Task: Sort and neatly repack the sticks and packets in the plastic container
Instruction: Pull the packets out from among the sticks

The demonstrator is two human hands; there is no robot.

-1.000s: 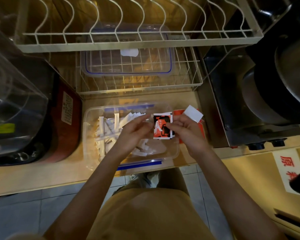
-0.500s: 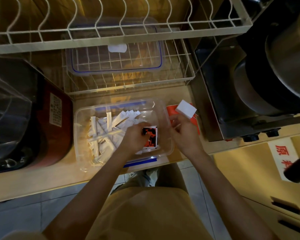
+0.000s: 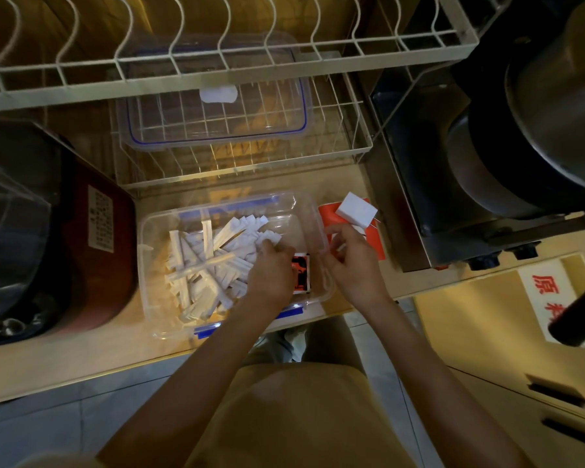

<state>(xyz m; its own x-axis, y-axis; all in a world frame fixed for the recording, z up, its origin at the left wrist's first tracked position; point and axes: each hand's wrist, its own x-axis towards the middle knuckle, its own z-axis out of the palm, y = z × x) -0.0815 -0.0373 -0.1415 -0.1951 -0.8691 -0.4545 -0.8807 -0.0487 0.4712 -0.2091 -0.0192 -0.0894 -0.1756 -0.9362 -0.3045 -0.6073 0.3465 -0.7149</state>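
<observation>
Now lowered into clear plastic container [image 3: 151, 265]: red-and-black packet [image 3: 301, 272], left hand [image 3: 272, 273] fingers curled on it. Right hand [image 3: 352, 265] loosely curled outside, empty. White sticks [image 3: 210, 265] still jumbled, mostly unsorted.

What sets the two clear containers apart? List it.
The open plastic container sits on the counter, lidless and upright, holding white sticks and a red-black packet. The container in the wire rack sits further back and looks empty apart from a white label. Both are clear plastic with blue trim.
</observation>
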